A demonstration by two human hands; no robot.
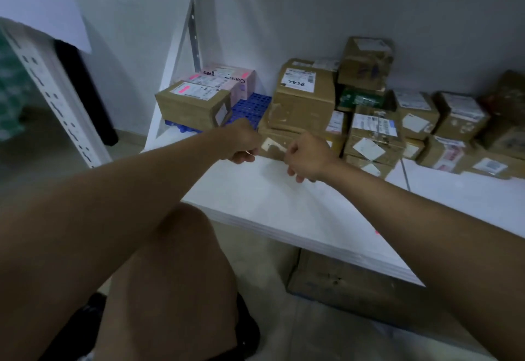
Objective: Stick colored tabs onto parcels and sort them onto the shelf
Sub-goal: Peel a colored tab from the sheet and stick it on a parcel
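My left hand (241, 144) is curled and pinches a thin pale tab strip (249, 151) just in front of a flat brown parcel (274, 144) on the low white shelf (284, 204). My right hand (308, 159) is curled a little to the right of it, and a small pale tab (295, 175) shows at its fingertips. At the shelf's left end lie a brown parcel with a pink tab (193, 105) and a pink box (230, 79), also pink-tabbed.
A blue plastic rack (251, 107) lies under the left parcels. Several brown parcels (369, 122) are stacked along the grey wall to the right. A white slotted upright (56, 99) stands at left. My bent knee (181, 247) and a box under the shelf (341, 281) are below.
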